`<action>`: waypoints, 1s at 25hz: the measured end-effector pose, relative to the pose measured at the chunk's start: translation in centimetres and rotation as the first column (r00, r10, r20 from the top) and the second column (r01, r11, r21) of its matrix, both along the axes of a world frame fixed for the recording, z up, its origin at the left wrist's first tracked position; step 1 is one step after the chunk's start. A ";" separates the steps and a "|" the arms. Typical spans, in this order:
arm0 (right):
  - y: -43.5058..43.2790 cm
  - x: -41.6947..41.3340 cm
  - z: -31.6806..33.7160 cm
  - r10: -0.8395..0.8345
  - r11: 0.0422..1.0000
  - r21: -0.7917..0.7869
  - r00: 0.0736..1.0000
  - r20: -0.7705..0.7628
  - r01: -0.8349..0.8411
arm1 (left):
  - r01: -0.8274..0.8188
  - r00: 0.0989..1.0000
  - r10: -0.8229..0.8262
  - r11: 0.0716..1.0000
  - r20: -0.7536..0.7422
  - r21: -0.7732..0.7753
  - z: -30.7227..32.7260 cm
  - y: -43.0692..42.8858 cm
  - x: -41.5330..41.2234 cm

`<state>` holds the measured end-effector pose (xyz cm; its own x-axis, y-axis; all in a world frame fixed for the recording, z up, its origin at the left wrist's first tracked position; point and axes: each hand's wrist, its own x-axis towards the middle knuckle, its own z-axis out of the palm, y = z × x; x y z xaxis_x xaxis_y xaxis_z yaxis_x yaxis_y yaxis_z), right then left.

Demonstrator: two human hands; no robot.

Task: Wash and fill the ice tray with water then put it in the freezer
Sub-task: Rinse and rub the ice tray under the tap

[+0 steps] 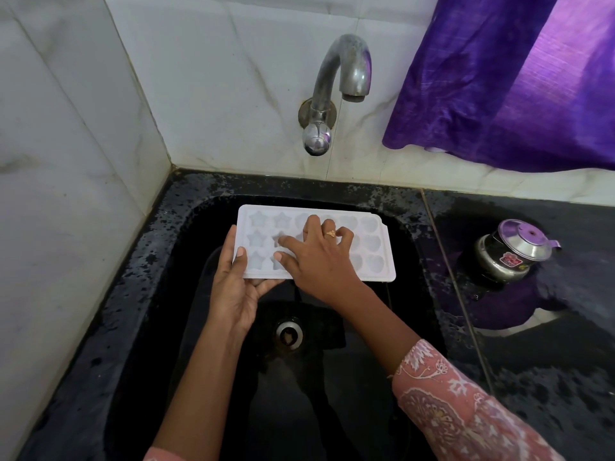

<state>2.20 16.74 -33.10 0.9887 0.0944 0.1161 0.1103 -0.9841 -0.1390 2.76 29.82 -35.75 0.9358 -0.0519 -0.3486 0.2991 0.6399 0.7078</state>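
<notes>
Ice tray (372,251) sits level over the sink (199,202), left hand (233,294) clasping its end, right hand (319,261) with fingers (289,242) flat, unclenched, on the moulds; we should run the tap (342,68) and rub every mould.

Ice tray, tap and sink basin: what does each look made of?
The ice tray looks like plastic: matte, pale, slightly translucent, with moulded star and heart cavities. The tap is metal, chrome-like, its shine dulled by spots. The sink seems black speckled stone, perhaps granite or a composite, glossy and wet.
</notes>
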 end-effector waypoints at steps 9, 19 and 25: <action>-0.4 0.4 -0.4 0.001 0.998 -0.060 1.000 0.004 -0.001 | 0.007 1.000 -0.007 1.000 0.012 0.007 -0.1 0.0 0.0; -0.2 0.4 -0.2 0.004 1.000 0.005 1.000 0.002 -0.004 | 0.000 1.000 0.000 1.000 0.001 0.009 -0.2 -0.2 0.1; -0.2 0.6 -0.5 -0.033 0.999 -0.038 0.997 0.063 0.035 | 0.007 1.000 -0.007 1.000 0.000 0.001 -0.3 -0.3 0.1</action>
<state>2.77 16.50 -33.56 0.9823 0.0667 0.1750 0.0842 -0.9920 -0.0946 2.81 29.53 -36.00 0.9355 -0.0586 -0.3484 0.3037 0.6372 0.7083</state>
